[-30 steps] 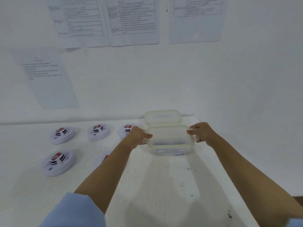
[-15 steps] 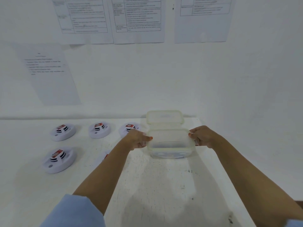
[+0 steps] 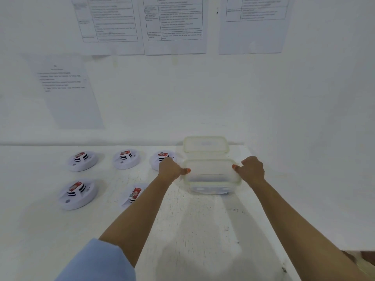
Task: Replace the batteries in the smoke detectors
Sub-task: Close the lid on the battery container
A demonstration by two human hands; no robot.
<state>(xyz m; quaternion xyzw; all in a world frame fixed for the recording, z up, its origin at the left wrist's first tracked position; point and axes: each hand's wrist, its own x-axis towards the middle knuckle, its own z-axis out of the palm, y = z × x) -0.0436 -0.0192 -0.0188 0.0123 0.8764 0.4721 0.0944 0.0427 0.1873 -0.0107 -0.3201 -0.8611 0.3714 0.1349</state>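
Observation:
A translucent plastic container [image 3: 211, 177] stands on the white table [image 3: 203, 230] near its far right corner. My left hand [image 3: 169, 169] grips its left rim and my right hand [image 3: 251, 170] grips its right rim, thumbs on the top edge. Its lid [image 3: 206, 144] lies just behind it, near the wall. Several white round smoke detectors with red-labelled batteries on top lie to the left: three in the back row [image 3: 82, 160] [image 3: 126, 159] [image 3: 162, 158], two in front [image 3: 78, 194] [image 3: 134, 195]. My left forearm hides part of the front right detector. The container's contents are blurred.
The white wall rises right behind the table, with printed sheets [image 3: 174, 25] taped on it. The table's right edge [image 3: 269, 199] runs close to my right arm.
Both hands have drawn the container a little toward me, away from its lid. The view has shifted slightly.

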